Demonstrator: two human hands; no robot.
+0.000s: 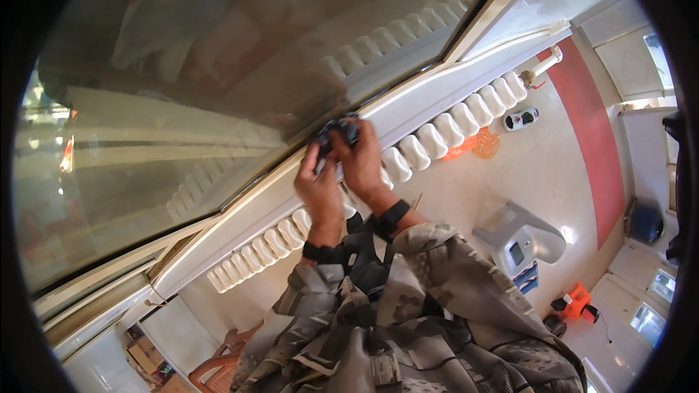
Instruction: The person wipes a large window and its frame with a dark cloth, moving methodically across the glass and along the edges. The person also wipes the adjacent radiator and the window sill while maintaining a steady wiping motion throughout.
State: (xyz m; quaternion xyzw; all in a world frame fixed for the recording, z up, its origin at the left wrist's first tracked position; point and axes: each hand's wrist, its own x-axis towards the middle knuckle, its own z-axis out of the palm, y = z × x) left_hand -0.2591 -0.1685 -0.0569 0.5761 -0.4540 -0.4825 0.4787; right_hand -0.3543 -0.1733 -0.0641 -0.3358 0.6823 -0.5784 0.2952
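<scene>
A dark, crumpled cloth [345,131] is bunched between my two hands, close to the lower edge of a large window pane [196,51]. My left hand [317,191] pinches it from the near left side. Wrapped over it from the right, my right hand [362,164] has its fingers curled in. Both hands are just above the pale window frame and sill [408,98]. Black bands circle both wrists, below patterned grey sleeves. The parts of the cloth under the fingers are hidden.
A white ribbed radiator [433,138] runs beneath the sill, with a pipe and valve [539,69] at its right end. On the floor are a grey plastic stool-like object [520,236], a white toy car [520,118] and an orange toy [579,302]. A wooden chair [218,367] stands lower left.
</scene>
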